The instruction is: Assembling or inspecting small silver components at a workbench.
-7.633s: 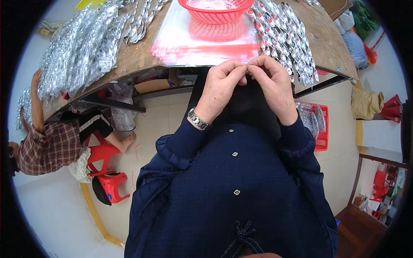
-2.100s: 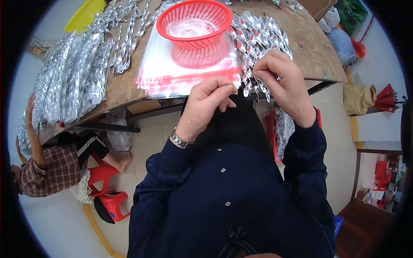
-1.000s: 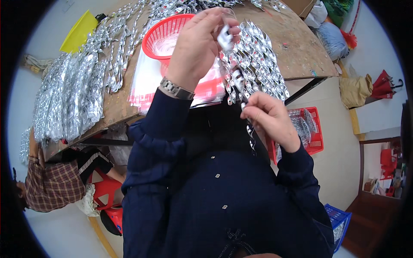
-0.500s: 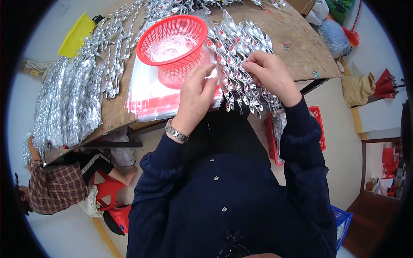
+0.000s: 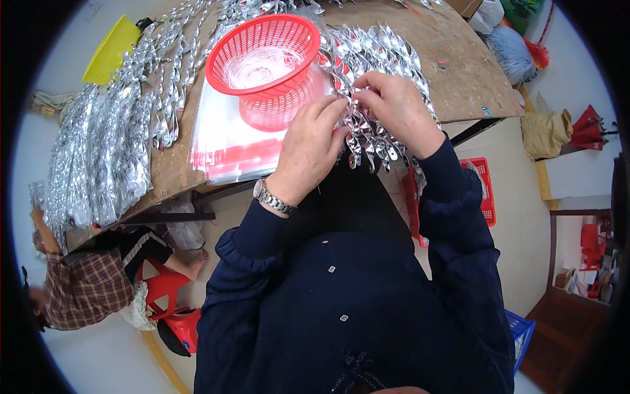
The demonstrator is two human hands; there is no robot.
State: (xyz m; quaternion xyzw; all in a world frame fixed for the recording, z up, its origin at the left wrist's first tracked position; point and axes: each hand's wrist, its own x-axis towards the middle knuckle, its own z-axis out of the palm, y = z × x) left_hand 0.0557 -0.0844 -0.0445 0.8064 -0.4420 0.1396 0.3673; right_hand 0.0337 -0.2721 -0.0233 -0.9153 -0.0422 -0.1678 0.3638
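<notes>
Silver twisted strands (image 5: 377, 49) with small red spots lie in a bunch across the table edge, their spoon-shaped ends hanging over it. My left hand (image 5: 312, 148) reaches the bunch from the left, thumb and fingers closed on a silver twisted strand. Close beside it, my right hand (image 5: 399, 113) pinches the top of a strand between thumb and forefinger. The fingertips partly cover what they grip. To the left, a red mesh basket (image 5: 261, 88) holds a coil of thin whitish loops (image 5: 262, 65). Under it lies a stack of clear plastic bags (image 5: 216, 141) with a red band.
More silver strands (image 5: 98, 151) cover the table's left side, near a yellow container (image 5: 113, 49). A person in a checked shirt (image 5: 88, 292) sits at far left, one hand on the strands. Below the table, a red crate (image 5: 482, 190) stands at right, with a blue crate (image 5: 522, 335) nearer.
My hands have come together over the silver strands: the left moved right off the basket's side, the right moved slightly left. The person at left has shifted an arm.
</notes>
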